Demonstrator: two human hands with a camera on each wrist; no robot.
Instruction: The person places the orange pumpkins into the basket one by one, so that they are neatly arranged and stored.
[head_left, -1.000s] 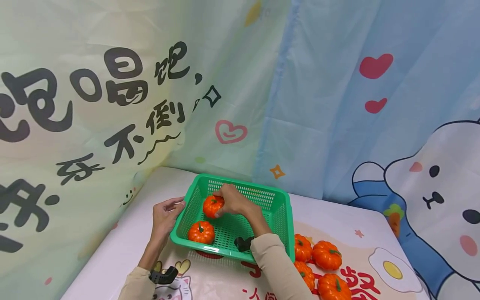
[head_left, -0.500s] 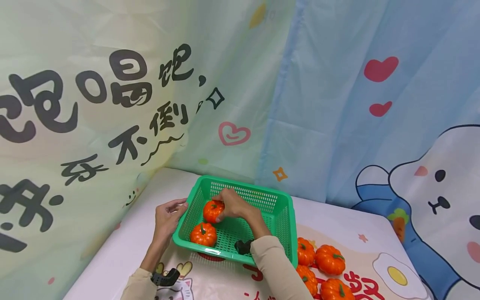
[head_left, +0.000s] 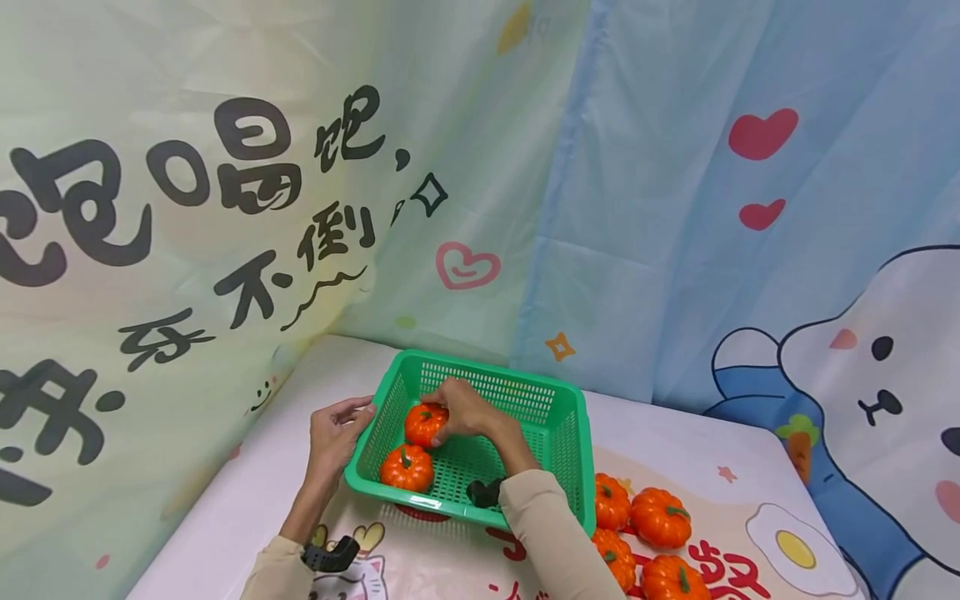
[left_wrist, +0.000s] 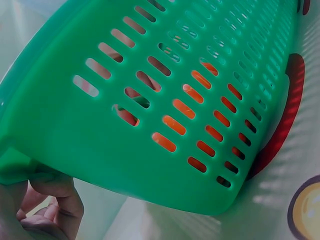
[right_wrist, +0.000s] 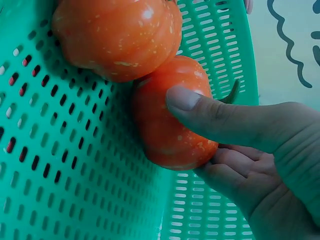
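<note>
In the head view, a green plastic basket (head_left: 480, 367) with slotted walls stands on the table. My left hand (head_left: 335, 437) grips its left rim; the left wrist view shows curled fingers (left_wrist: 57, 200) at the rim. Inside the basket, my right hand (head_left: 468, 412) holds an orange toy pumpkin (head_left: 423, 423) near the left wall. The right wrist view shows the thumb (right_wrist: 210, 112) across this pumpkin (right_wrist: 170, 135), fingers on the far side partly hidden. Against it sits a second pumpkin (head_left: 407, 469), in the basket's front left corner.
Several more orange pumpkins (head_left: 660, 518) lie on the table right of the basket, some partly hidden by basket and sleeve. A printed mat (head_left: 450, 554) lies under the basket's front. Printed curtains (head_left: 600, 250) hang behind and to the left.
The held pumpkin has come slightly nearer to the one in the front corner, my right hand still around it. My left hand stays at the rim. The head view has shifted a little.
</note>
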